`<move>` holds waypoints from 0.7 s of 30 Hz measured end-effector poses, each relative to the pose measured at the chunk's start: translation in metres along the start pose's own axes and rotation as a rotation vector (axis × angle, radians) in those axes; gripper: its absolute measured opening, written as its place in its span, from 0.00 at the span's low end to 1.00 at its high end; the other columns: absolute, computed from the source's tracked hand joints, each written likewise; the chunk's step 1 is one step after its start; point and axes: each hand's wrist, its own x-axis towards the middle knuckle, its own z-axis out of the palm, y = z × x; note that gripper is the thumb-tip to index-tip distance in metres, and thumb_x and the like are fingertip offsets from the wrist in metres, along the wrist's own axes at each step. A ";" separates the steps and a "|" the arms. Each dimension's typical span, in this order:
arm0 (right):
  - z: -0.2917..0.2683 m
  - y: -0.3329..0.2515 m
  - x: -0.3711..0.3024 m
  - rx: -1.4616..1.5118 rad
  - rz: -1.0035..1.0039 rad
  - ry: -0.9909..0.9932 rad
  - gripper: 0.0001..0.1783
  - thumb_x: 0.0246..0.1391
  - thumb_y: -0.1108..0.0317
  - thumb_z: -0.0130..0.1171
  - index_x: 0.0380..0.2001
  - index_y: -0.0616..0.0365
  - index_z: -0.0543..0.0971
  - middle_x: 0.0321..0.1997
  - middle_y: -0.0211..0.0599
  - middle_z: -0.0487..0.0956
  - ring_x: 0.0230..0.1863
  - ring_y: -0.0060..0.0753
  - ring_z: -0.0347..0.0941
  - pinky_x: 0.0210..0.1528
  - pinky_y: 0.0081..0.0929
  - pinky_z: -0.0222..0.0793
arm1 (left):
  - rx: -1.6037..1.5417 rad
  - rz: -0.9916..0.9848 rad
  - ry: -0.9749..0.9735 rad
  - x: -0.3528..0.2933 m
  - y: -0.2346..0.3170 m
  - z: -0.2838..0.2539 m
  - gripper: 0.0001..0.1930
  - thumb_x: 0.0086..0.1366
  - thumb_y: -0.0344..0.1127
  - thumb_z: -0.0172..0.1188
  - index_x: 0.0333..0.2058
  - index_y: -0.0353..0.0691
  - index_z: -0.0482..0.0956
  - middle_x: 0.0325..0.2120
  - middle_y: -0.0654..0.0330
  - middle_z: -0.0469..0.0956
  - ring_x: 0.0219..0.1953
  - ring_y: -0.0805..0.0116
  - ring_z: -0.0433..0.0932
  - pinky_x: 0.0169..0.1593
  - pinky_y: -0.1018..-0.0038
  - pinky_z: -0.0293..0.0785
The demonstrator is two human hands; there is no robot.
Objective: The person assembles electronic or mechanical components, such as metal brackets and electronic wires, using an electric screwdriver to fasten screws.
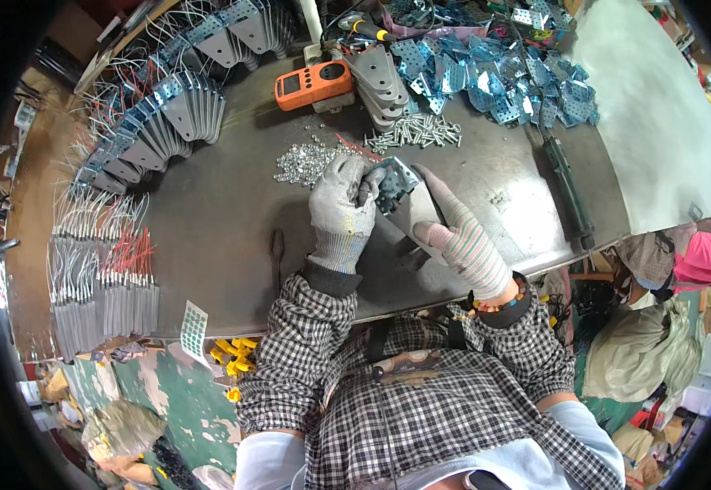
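In a grey glove, my left hand (343, 204) is closed, its fingertips pinched at the left edge of a blue perforated metal bracket (396, 184). Whatever lies between those fingertips is hidden. The bracket sits at the upper end of a grey metal plate (417, 214), tilted above the bench. My right hand (465, 237), in a striped glove, grips this plate from the right, thumb on the near side and fingers along the far edge. Just beyond my left hand lies a pile of small nuts (310, 163). Loose screws (421, 131) are heaped beyond the bracket.
An orange meter (314, 85) and stacked grey plates (378, 82) stand at the back, beside piled blue brackets (494, 82). Finished-looking plate assemblies (184, 106) curve along the left, above wired grey strips (102, 306). A dark screwdriver-like tool (568, 192) lies right.
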 end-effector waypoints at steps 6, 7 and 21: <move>0.003 -0.007 0.002 -0.022 -0.063 -0.055 0.40 0.52 0.77 0.48 0.70 0.61 0.53 0.52 0.38 0.73 0.42 0.24 0.72 0.46 0.21 0.71 | -0.110 -0.025 -0.008 -0.003 -0.011 0.002 0.07 0.59 0.19 0.61 0.36 0.29 0.75 0.32 0.60 0.73 0.35 0.75 0.74 0.42 0.80 0.72; 0.005 -0.009 0.001 0.210 0.061 -0.087 0.39 0.52 0.77 0.48 0.69 0.61 0.54 0.52 0.38 0.72 0.43 0.22 0.70 0.48 0.19 0.69 | -0.108 -0.025 -0.007 -0.003 -0.008 0.001 0.07 0.59 0.19 0.61 0.36 0.29 0.75 0.32 0.60 0.73 0.35 0.75 0.74 0.42 0.80 0.72; 0.028 0.093 0.021 -0.753 -0.526 0.324 0.47 0.42 0.85 0.51 0.69 0.54 0.54 0.58 0.61 0.68 0.60 0.67 0.65 0.59 0.44 0.66 | -0.757 -0.527 0.071 -0.020 -0.013 0.028 0.05 0.65 0.30 0.61 0.38 0.37 0.77 0.29 0.69 0.75 0.31 0.83 0.71 0.37 0.82 0.70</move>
